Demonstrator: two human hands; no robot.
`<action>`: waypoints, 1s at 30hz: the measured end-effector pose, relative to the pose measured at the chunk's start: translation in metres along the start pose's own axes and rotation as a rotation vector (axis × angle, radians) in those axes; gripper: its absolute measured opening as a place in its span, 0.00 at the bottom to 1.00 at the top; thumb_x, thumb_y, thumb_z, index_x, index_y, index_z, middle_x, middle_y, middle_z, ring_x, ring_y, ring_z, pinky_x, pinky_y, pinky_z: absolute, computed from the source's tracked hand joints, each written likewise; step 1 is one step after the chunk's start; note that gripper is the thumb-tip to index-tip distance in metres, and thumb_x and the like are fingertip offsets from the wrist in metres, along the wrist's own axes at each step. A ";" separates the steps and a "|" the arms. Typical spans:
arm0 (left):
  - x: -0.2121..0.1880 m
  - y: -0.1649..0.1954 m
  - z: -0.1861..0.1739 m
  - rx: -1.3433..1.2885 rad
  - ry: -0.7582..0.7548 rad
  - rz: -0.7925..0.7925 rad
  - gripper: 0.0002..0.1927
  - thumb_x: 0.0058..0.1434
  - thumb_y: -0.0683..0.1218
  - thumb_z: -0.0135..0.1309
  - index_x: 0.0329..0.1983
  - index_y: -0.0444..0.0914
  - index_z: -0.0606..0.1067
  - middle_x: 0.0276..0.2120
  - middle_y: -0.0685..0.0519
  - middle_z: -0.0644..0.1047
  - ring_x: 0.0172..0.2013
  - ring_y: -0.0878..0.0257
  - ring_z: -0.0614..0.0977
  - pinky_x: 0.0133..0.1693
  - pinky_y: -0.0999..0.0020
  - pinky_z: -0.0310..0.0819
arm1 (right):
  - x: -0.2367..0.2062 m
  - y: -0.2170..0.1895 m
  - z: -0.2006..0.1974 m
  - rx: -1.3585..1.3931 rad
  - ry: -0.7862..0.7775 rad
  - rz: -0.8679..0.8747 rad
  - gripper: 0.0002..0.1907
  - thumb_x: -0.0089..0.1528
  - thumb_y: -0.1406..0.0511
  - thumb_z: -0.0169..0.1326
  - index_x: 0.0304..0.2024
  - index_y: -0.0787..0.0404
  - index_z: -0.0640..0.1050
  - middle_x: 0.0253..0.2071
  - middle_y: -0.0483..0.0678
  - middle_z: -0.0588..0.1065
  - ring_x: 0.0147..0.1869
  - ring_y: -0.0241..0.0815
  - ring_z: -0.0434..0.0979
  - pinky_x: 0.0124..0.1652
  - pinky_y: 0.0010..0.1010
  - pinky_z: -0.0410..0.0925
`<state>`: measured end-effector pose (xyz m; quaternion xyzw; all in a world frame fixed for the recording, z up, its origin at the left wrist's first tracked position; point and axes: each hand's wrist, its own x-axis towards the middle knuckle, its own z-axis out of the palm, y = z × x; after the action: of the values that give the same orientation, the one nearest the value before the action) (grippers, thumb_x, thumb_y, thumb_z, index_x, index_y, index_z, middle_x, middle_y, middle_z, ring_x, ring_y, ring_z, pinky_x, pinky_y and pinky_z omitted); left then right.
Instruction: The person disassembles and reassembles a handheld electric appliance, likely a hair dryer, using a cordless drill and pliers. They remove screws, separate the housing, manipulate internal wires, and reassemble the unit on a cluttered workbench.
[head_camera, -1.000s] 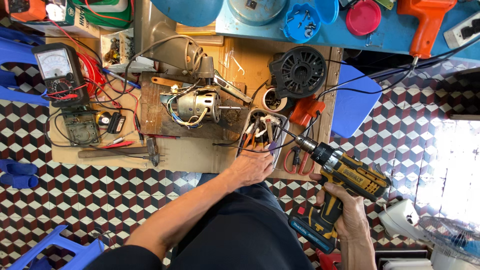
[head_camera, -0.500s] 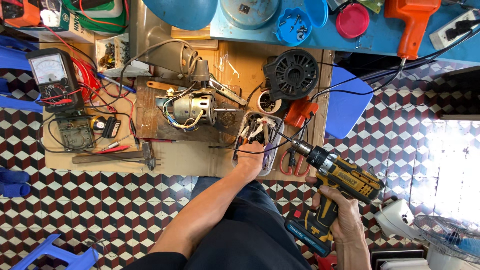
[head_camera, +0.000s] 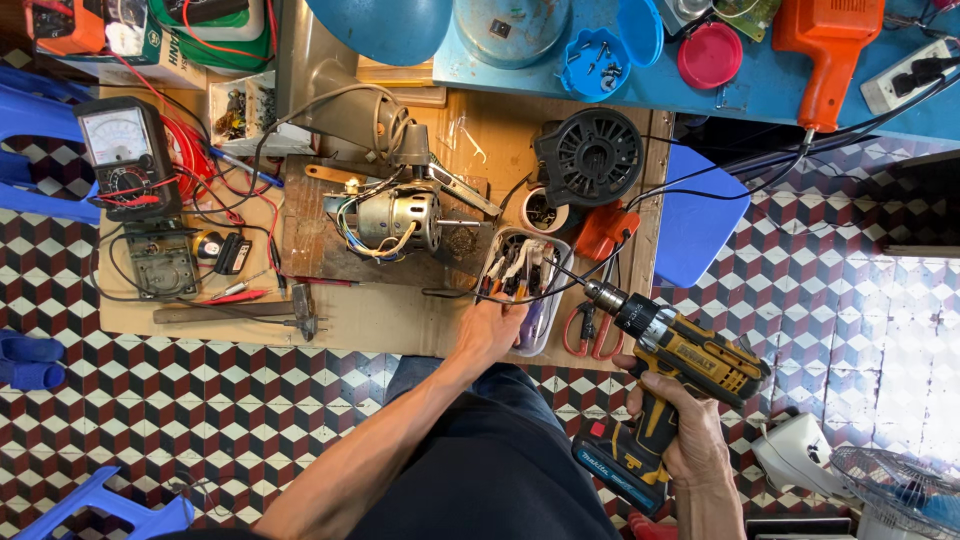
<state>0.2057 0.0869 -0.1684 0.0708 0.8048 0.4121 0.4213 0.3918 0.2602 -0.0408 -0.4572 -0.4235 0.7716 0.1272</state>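
Cordless drill (head_camera: 668, 385): yellow and black body with a blue battery base, held over the tiled floor just off the front right corner of the work board (head_camera: 380, 335); bit points up-left toward the tool tray (head_camera: 548, 335).
Right hand (head_camera: 690, 435): fingers wrapped tight around the drill grip; palm side hidden behind the handle, wrist cut off by the bottom edge.
Left hand (head_camera: 492, 325): at the near end of the tool tray, fingers curled in among the tool handles; fingertips buried, so I cannot tell if it actually has hold of anything.
Tool tray: clear oblong tub on the board, packed with pliers and screwdrivers; individual tools hard to separate.
Drill bit: thin and dark against the cables, tip probably over the tray's far end, but hard to make out.
Red scissors (head_camera: 590, 330): on the board between tray and drill chuck, blades partly hidden under a black cable.
Fan motor (head_camera: 398, 218): on a dark wooden block mid-board, loose coloured wires on its left side.
Black fan housing (head_camera: 590, 155): round, behind the tray, just beside an orange part partly covered by cables.
Multimeter (head_camera: 125, 155): left edge of the board, red leads tangled beside it.
Hammer (head_camera: 235, 315): lying along the board's front edge.
Orange heat-gun-shaped tool (head_camera: 825, 50): on the blue table top, upper part cut off by the frame.
White fan (head_camera: 890, 485): bottom right corner, only partly in frame.
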 end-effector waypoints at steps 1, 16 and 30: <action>-0.007 0.002 -0.003 -0.059 0.021 0.002 0.18 0.63 0.56 0.51 0.35 0.38 0.80 0.21 0.49 0.81 0.25 0.57 0.83 0.33 0.59 0.77 | 0.001 0.000 0.001 -0.005 -0.005 0.003 0.19 0.55 0.74 0.57 0.49 0.75 0.75 0.42 0.70 0.80 0.26 0.42 0.79 0.21 0.26 0.73; -0.013 0.005 -0.027 -1.134 -0.709 -0.161 0.10 0.53 0.48 0.49 0.28 0.41 0.80 0.50 0.47 0.80 0.48 0.65 0.83 0.54 0.63 0.81 | 0.003 -0.006 0.006 0.037 -0.058 0.004 0.20 0.57 0.76 0.55 0.52 0.77 0.73 0.46 0.71 0.79 0.28 0.43 0.78 0.26 0.26 0.75; -0.069 0.009 -0.177 0.193 -0.648 0.012 0.15 0.60 0.53 0.53 0.30 0.38 0.82 0.30 0.51 0.84 0.30 0.67 0.85 0.31 0.72 0.77 | 0.040 -0.016 0.024 -0.091 -0.183 -0.082 0.26 0.59 0.77 0.52 0.62 0.73 0.68 0.46 0.71 0.75 0.29 0.44 0.78 0.25 0.28 0.75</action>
<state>0.1176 -0.0461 -0.0651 0.2424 0.6639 0.2925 0.6441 0.3472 0.2805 -0.0470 -0.3726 -0.4862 0.7843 0.0986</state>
